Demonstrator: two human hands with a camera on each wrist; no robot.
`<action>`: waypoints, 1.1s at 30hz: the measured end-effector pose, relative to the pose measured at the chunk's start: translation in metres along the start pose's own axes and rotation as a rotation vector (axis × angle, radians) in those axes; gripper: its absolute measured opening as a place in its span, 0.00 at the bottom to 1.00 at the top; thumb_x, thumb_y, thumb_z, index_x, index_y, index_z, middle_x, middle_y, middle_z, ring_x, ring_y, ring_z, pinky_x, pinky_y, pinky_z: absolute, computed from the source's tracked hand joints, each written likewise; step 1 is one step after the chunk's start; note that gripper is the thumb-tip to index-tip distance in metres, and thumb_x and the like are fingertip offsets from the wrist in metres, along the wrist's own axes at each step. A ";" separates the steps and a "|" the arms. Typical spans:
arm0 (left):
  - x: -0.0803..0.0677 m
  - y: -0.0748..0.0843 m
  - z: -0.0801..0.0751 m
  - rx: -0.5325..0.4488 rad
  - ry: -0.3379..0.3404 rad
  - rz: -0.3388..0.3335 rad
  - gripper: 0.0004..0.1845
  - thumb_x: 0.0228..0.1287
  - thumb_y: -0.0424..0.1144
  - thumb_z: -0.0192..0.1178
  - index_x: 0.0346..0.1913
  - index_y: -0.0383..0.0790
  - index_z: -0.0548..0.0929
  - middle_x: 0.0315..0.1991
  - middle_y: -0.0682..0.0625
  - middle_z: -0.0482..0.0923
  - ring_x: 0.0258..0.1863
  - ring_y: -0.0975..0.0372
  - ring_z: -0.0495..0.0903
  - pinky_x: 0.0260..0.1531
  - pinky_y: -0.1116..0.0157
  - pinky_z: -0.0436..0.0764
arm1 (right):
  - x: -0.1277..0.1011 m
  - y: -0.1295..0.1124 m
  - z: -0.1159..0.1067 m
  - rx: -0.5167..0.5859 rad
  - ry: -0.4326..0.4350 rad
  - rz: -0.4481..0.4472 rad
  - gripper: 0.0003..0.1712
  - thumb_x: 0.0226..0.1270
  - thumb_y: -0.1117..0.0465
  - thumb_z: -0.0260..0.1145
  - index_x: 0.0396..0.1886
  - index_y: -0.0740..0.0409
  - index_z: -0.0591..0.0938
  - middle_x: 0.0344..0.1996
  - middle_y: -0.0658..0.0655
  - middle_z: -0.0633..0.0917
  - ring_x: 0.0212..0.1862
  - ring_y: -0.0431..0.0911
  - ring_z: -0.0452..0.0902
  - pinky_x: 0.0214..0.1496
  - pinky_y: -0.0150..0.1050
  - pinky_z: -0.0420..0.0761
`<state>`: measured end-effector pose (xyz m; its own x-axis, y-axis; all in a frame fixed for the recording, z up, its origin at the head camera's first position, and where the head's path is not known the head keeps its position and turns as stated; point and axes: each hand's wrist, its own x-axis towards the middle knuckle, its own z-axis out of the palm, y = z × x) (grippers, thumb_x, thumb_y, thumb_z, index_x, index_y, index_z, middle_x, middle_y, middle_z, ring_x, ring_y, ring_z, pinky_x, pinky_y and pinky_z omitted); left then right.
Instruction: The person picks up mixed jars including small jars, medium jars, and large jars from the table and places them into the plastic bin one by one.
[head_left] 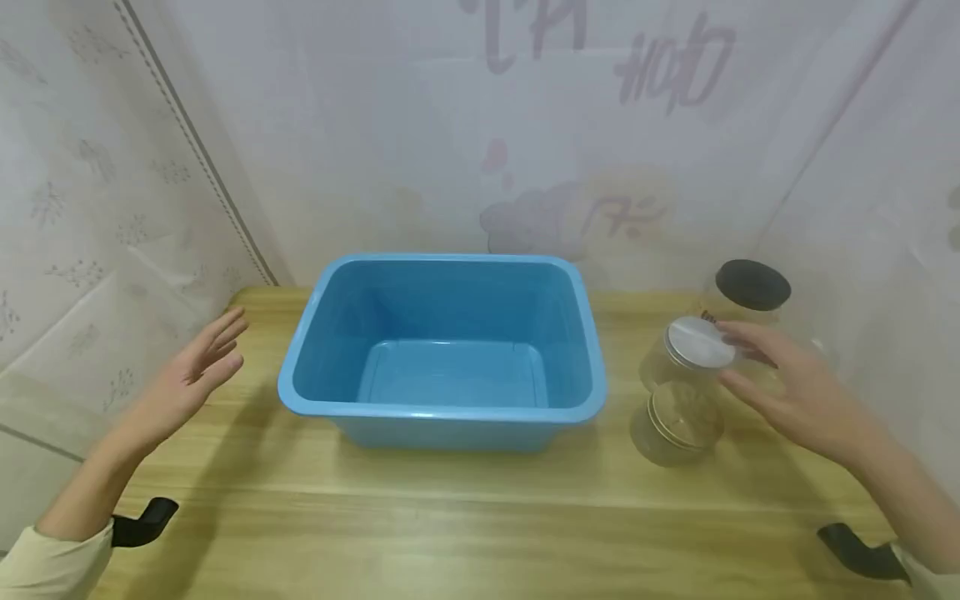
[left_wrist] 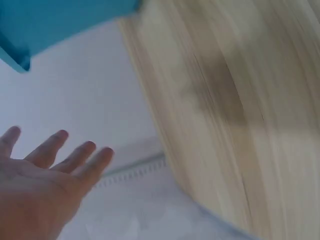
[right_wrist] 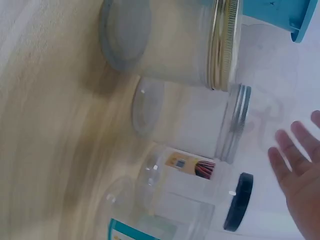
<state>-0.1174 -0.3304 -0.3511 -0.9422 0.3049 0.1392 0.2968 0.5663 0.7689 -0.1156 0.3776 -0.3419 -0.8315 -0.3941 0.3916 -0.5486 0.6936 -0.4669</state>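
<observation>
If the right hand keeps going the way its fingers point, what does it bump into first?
Most likely the silver-lidded jar. The right hand points left with open fingers, their tips right at that lid. The gold-lidded jar sits just in front; depth is hard to judge.

Legible text: none. Black-lidded jar (right_wrist: pixel 200 192) label (right_wrist: pixel 190 166): barcode-like patch, too small to read. Wall sheet (head_left: pixel 600 125): faint reversed red characters, unreadable.
</observation>
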 end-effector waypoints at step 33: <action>0.018 0.033 0.056 -0.424 -0.123 0.127 0.36 0.75 0.30 0.52 0.82 0.49 0.55 0.79 0.39 0.48 0.69 0.42 0.62 0.55 0.64 0.75 | -0.032 0.012 0.030 0.294 -0.169 0.004 0.54 0.41 0.79 0.82 0.72 0.68 0.70 0.64 0.65 0.76 0.64 0.45 0.73 0.63 0.28 0.67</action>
<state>-0.1161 -0.2632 -0.3579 -0.8694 0.4550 0.1928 0.2943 0.1633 0.9417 -0.0981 0.3803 -0.3834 -0.8228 -0.5034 0.2638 -0.5267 0.5010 -0.6867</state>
